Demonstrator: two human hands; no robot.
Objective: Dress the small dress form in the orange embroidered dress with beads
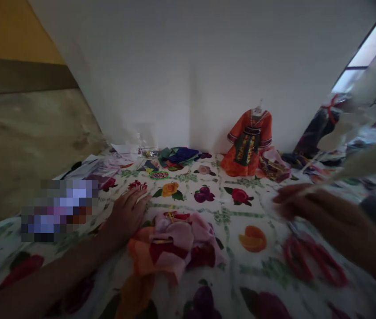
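Note:
My left hand (128, 212) lies flat and open on the fruit-patterned tablecloth (234, 217), fingers stretched forward, just left of a heap of pink, red and orange fabric pieces (174, 246). My right hand (302, 204) is blurred by motion over the cloth at the right, its fingers pinched together on something I cannot make out. Red-handled scissors (314, 261) lie on the cloth just below that hand.
A small orange doll-sized dress (249, 144) stands by the white wall at the back. Folded blue and green fabric (179, 155), beads and papers lie at the back left. More dark garments (317, 128) and clutter fill the right. A pixelated patch covers something at the left.

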